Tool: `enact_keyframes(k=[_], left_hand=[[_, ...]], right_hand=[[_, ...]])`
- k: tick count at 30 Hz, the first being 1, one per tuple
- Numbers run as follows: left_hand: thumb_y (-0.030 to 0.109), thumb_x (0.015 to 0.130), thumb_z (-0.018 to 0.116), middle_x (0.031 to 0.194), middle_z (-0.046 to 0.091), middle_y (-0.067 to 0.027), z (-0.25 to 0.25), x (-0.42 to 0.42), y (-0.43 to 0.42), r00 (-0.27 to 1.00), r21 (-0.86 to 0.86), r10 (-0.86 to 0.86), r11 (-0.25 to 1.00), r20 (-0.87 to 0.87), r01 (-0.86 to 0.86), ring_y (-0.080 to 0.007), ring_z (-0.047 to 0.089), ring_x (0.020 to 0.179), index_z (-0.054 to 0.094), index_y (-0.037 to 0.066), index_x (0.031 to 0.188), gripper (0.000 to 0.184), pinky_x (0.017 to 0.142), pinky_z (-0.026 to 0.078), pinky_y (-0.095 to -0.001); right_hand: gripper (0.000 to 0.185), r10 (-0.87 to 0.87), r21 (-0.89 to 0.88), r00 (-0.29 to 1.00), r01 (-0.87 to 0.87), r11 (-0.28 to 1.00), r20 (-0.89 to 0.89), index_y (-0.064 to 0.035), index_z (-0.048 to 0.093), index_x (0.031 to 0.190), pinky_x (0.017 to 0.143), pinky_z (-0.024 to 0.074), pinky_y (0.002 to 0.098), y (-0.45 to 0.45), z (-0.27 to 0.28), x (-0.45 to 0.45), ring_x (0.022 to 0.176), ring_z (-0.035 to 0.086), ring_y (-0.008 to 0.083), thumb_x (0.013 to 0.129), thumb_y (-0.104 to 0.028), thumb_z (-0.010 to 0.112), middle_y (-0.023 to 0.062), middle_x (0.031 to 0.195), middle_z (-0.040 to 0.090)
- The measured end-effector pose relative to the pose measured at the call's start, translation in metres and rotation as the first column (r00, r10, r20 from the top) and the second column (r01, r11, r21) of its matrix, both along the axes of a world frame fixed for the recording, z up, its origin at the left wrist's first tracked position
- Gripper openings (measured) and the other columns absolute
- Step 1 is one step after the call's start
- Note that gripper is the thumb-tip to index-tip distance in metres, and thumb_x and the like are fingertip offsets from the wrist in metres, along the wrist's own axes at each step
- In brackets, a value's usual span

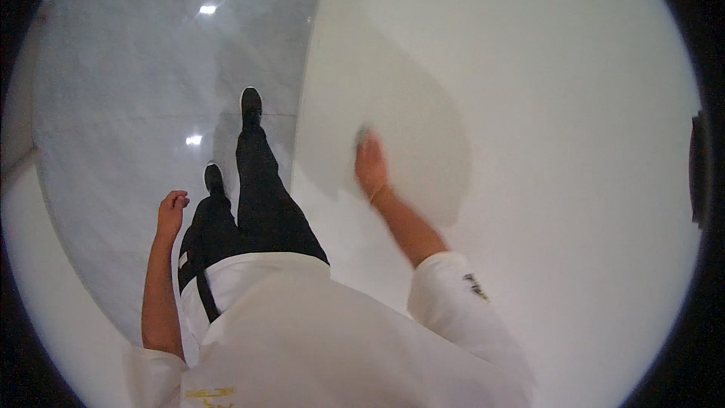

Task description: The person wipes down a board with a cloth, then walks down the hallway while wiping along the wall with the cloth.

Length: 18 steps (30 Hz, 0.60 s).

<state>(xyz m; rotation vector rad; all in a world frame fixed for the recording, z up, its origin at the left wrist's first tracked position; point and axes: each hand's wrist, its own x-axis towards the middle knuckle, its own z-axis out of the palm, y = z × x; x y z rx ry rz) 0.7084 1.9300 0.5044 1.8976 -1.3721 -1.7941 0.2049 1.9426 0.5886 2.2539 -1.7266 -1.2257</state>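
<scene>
My right hand (371,164) is stretched out in front of a pale wall (559,106), blurred by motion. Something small and dark greenish (362,136) shows at its fingers, too smeared to name; the fingers look wrapped round it. A thin band circles the right wrist. Low at my left side hangs my left hand (173,208), its fingers loosely curled, close to my dark trousers (260,189). Nothing shows in that hand, though its palm side is partly hidden.
Grey shiny floor tiles (136,68) lie ahead and to the left, with bright light reflections. My black shoes (251,102) stand on them, the right one farther forward. Another pale surface (38,257) borders the floor at the left. A dark object (698,170) sits at the far right edge.
</scene>
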Motion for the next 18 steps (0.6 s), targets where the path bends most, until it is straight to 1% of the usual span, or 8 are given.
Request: enact_keyframes(k=[2,3,4,5,7,10,14,18], left_hand=[[0.012,0.091,0.047,0.082,0.065,-0.0099,0.005,-0.001,0.0,0.999,0.069,0.039,0.997,0.022,-0.041,-0.017,0.061,0.076,0.06,0.0,0.099,0.02,0.074,0.048,-0.0295],[0.012,0.091,0.047,0.082,0.065,-0.0099,0.005,0.002,0.007,0.998,0.07,0.058,0.996,0.028,-0.06,-0.017,0.061,0.076,0.06,0.0,0.099,0.02,0.074,0.048,-0.0295],[0.013,0.091,0.047,0.082,0.065,-0.0098,0.008,0.004,0.008,0.998,0.072,0.043,0.996,0.046,-0.046,-0.0173,0.061,0.076,0.06,0.0,0.099,0.02,0.074,0.048,-0.0297],[0.013,0.091,0.047,0.082,0.065,-0.0098,0.009,0.004,0.015,0.997,0.082,0.035,0.996,0.072,-0.04,-0.0175,0.061,0.075,0.06,0.0,0.099,0.02,0.074,0.048,-0.03],[0.013,0.091,0.047,0.08,0.064,-0.0097,0.001,0.028,0.041,0.996,0.078,0.042,0.996,0.079,-0.048,-0.0174,0.06,0.074,0.06,-0.001,0.098,0.02,0.073,0.048,-0.03],[0.012,0.09,0.047,0.079,0.064,-0.0107,-0.023,0.077,0.101,0.977,0.137,0.195,0.969,0.089,-0.206,-0.0178,0.061,0.071,0.06,-0.001,0.094,0.019,0.069,0.049,-0.0299],[0.012,0.089,0.047,0.075,0.064,-0.011,-0.008,0.113,0.159,0.935,0.217,0.27,0.923,0.229,-0.319,-0.0182,0.061,0.067,0.061,-0.002,0.091,0.02,0.064,0.05,-0.0294],[0.014,0.088,0.047,0.077,0.064,-0.0106,-0.011,0.119,0.175,0.931,0.213,0.324,0.91,0.165,-0.355,-0.0179,0.062,0.069,0.061,-0.002,0.091,0.021,0.064,0.05,-0.0294]], right_hand=[[0.044,0.008,0.165,0.994,-0.026,0.986,0.113,0.0096,0.043,0.126,0.112,0.0173,0.0434,0.123,-0.02,0.023,0.132,0.029,0.0354,0.091,-0.016,0.039,0.024,0.14,0.034],[0.044,-0.161,0.416,0.979,0.097,0.904,0.122,0.0096,0.046,0.124,0.112,0.016,0.0426,0.171,-0.013,0.039,0.133,0.027,0.036,0.09,-0.017,0.04,0.0241,0.141,0.033],[0.042,-0.465,0.399,0.829,0.329,0.856,0.313,0.0082,0.049,0.121,0.112,0.0172,0.0426,0.251,-0.039,0.028,0.134,0.026,0.0355,0.089,-0.017,0.04,0.0224,0.142,0.033],[0.04,-0.208,0.511,0.946,0.055,0.858,0.247,0.0057,0.052,0.119,0.111,0.018,0.0425,0.249,0.0,0.03,0.133,0.028,0.0336,0.089,-0.019,0.041,0.0203,0.139,0.037],[0.04,-0.385,0.475,0.879,0.222,0.852,0.28,0.0027,0.052,0.119,0.111,0.0187,0.0422,0.29,0.013,0.041,0.13,0.031,0.0315,0.09,-0.023,0.041,0.0182,0.135,0.042],[0.04,-0.529,0.642,0.777,0.218,0.735,0.341,0.0007,0.053,0.12,0.11,0.0196,0.0415,0.26,0.015,0.041,0.128,0.033,0.0302,0.091,-0.025,0.041,0.0164,0.132,0.044],[0.046,0.049,0.475,0.99,-0.108,0.873,0.135,0.0,0.043,0.129,0.11,0.0188,0.0433,0.137,-0.044,0.009,0.129,0.033,0.0316,0.091,-0.025,0.038,0.0161,0.138,0.04],[0.045,0.044,0.035,0.994,-0.048,0.998,0.1,0.0011,0.04,0.133,0.11,0.0195,0.0446,-0.088,-0.076,-0.065,0.127,0.037,0.0341,0.095,-0.024,0.034,0.0196,0.137,0.04]])
